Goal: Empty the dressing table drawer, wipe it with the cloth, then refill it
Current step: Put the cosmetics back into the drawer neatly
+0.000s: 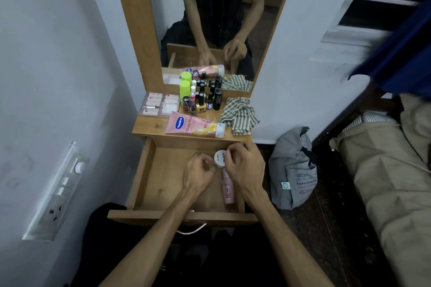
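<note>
Drawer (163, 184): pulled fully out below the tabletop, nearly bare; 2 items show inside, at its right side.

White jar (219, 158): near the back right of the drawer, lid label facing up. The right hand (245, 165) has its fingers curled around the jar's far edge, gripping it.

Pink bottle (228, 190): lying flat along the right wall, just below the jar, untouched.

Left hand (198, 173): knuckles up over the drawer floor, fingers curled; whether it pinches something small cannot be told.

Tabletop (149, 127): holds 1 pink Vaseline tube (193, 126) lying flat, a cluster of nail polish bottles (200, 100), 1 clear boxed set (159, 103); judged as parked here to clear the drawer.

Striped cloth (239, 114): bunched at the tabletop's right edge, within reach for wiping.

Both forearms reach forward into the drawer, wrists bent downward.
</note>
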`<state>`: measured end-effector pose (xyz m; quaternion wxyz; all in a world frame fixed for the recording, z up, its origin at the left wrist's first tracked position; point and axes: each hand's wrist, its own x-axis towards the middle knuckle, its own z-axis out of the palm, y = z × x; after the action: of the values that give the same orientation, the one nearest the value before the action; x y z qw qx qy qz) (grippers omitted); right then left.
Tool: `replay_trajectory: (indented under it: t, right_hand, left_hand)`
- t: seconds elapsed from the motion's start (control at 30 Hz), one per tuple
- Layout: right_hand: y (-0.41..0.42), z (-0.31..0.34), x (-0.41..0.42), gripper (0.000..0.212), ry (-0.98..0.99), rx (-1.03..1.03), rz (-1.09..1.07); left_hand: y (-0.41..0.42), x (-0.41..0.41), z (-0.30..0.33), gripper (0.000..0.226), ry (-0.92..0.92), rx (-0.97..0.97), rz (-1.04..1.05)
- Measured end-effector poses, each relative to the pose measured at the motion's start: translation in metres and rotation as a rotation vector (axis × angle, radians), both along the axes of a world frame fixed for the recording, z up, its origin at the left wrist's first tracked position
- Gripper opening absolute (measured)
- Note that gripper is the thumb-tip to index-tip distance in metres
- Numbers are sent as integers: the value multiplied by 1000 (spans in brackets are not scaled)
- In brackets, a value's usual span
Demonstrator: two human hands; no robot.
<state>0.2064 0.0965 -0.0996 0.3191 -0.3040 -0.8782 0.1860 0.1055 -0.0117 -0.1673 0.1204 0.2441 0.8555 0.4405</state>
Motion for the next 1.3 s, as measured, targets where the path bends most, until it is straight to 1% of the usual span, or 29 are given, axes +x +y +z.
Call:
replay_trajectory:
  t: [0.07,0.17,0.27,0.37,0.43,0.53,0.67,0.83,0.93,1.03,1.1,1.13,1.2,1.3]
  right_hand:
    - [-3,17,-15,9,57,1,24]
    - [-2,32,-42,29,46,2,84]
    - [3,38,-67,51,-93,-8,156]
    - [9,34,-85,61,-283,33,223]
    - [12,30,-90,60,-364,40,253]
    - [11,27,-91,59,-383,21,270]
    - [12,26,-85,57,-331,17,279]
    - [2,26,-67,58,-239,-20,295]
    - [-7,32,-54,60,-192,-68,301]
    - [-18,33,-38,61,-163,-126,306]
    - [-26,32,-26,62,-177,-192,312]
    - [-31,32,-20,63,-184,-229,319]
    - [-38,29,-9,64,-203,-300,330]
    - [-49,26,6,66,-277,-390,317]
  left_hand:
    - [-8,-2,8,9,27,72,41]
    - [-18,-9,22,7,49,158,83]
    - [-25,-20,33,5,109,201,87]
    - [-32,-29,39,8,130,227,102]
    - [-36,-33,40,10,124,227,112]
    - [-43,-35,41,11,111,220,129]
    - [-51,-34,42,10,111,230,169]
    - [-56,-28,48,10,59,235,236]
    - [-58,-23,53,9,-73,271,297]
    - [-61,-19,60,24,-169,348,337]
    - [-63,-15,63,39,-181,405,333]
    - [-63,-13,64,42,-179,426,332]
    - [-63,-8,65,38,-209,446,335]
    - [-61,1,65,23,-267,425,324]
